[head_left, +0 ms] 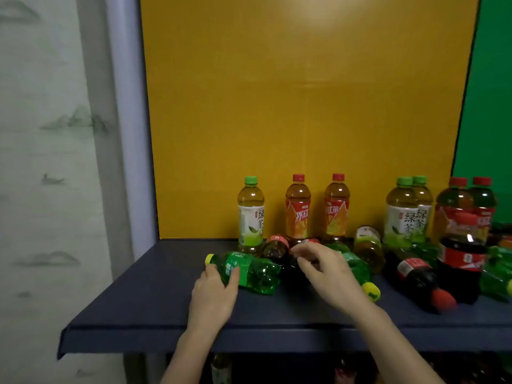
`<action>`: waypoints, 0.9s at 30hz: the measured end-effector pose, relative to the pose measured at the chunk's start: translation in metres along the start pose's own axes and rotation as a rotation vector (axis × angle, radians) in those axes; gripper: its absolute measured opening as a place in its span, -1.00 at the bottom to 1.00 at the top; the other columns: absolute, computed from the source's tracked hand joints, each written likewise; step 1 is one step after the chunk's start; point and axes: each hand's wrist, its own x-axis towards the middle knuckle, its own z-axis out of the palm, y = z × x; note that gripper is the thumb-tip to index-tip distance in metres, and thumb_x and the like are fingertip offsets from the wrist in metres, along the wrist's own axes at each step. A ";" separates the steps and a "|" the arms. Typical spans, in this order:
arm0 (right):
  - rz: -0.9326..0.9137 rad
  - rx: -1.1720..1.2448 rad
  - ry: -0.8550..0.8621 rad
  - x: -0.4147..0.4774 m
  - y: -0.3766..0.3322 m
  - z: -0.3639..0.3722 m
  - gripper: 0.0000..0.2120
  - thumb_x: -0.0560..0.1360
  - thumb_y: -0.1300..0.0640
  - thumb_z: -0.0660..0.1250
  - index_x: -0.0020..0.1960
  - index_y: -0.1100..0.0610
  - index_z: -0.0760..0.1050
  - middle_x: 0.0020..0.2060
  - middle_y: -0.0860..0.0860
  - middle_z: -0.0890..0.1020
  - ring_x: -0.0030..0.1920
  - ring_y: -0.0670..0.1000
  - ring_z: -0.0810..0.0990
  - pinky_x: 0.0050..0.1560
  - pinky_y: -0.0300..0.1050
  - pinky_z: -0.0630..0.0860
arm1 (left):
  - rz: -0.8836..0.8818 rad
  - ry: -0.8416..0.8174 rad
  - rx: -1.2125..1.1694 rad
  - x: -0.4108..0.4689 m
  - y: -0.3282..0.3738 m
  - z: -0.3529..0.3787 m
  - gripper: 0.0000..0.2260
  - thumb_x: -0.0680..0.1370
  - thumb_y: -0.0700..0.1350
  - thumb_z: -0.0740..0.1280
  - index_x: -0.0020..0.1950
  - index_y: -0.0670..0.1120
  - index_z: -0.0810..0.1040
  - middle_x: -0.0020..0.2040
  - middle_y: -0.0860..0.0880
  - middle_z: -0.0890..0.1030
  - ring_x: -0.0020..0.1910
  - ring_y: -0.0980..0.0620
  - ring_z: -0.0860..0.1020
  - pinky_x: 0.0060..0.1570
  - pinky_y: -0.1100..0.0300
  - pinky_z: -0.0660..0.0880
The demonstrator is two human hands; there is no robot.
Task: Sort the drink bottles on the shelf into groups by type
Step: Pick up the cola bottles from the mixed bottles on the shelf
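Yellow-orange backboard [304, 106] fills the middle of the frame, with a green panel [490, 92] at the right edge and pale wallpaper [47, 162] printed with ink hills on the left. Below it runs a dark blue shelf [155, 295] across the lower half.

Along the back stand one green tea bottle [250, 214], two iced red tea bottles [298, 209] side by side, then a pair of larger green tea bottles [401, 214] and two red-capped bottles [454, 203] toward the right edge. In front of those an upright cola bottle [462, 245] stands beside a fallen cola bottle [412, 273], whose red cap points at the camera. A small green tea bottle [368, 245] lies on its side just right of centre.

The left hand [214, 289] grips a green soda bottle [249, 273] that lies on the shelf at lower centre, yellow cap pointing left; thumb and fingers wrap its labelled waist. The right hand [324, 264] reaches over a dark cola bottle [277, 248] lying just behind that one, fingers bent above it; whether they actually grip it cannot be told. A second green soda bottle [358, 268] lies partly hidden behind this hand.
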 end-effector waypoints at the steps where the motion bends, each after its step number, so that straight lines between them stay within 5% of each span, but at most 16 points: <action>1: 0.002 -0.021 0.003 0.012 0.005 0.002 -0.78 0.52 0.17 0.25 0.13 0.01 0.53 -0.02 -0.10 0.61 -0.02 -0.17 0.54 -0.06 -0.40 0.43 | -0.016 0.000 0.003 0.005 0.001 0.004 -0.55 0.57 0.15 0.12 0.25 -0.18 0.33 0.18 -0.15 0.49 0.17 -0.11 0.42 0.08 0.09 0.33; 10: 0.167 -0.287 -0.184 0.091 0.014 0.024 -0.64 0.56 -0.04 0.16 0.24 0.17 0.43 0.17 0.11 0.53 0.16 0.12 0.49 0.17 0.03 0.45 | -0.217 -0.114 0.049 0.055 0.012 0.031 -0.12 0.37 0.47 0.11 0.40 -0.19 0.11 0.33 -0.18 0.40 0.31 -0.17 0.36 0.25 -0.05 0.36; 20: 0.459 -0.604 -0.551 0.135 0.002 0.058 -0.35 0.43 -0.31 0.20 0.28 0.16 0.40 0.21 0.10 0.50 0.19 0.11 0.48 -0.01 -0.10 0.38 | -0.292 -0.272 -0.096 0.090 0.010 0.033 -0.18 0.32 0.30 0.39 0.31 -0.19 0.15 0.26 -0.14 0.44 0.23 -0.12 0.44 0.15 0.07 0.42; 27: 0.551 -0.586 -0.479 0.137 -0.003 0.072 -0.26 0.39 -0.30 0.27 0.36 0.17 0.25 0.23 0.10 0.46 0.21 0.09 0.47 0.04 -0.09 0.38 | -0.274 -0.275 -0.167 0.089 0.008 0.028 -0.17 0.10 0.29 0.31 0.23 -0.14 0.25 0.18 -0.12 0.49 0.15 -0.11 0.48 0.14 0.02 0.46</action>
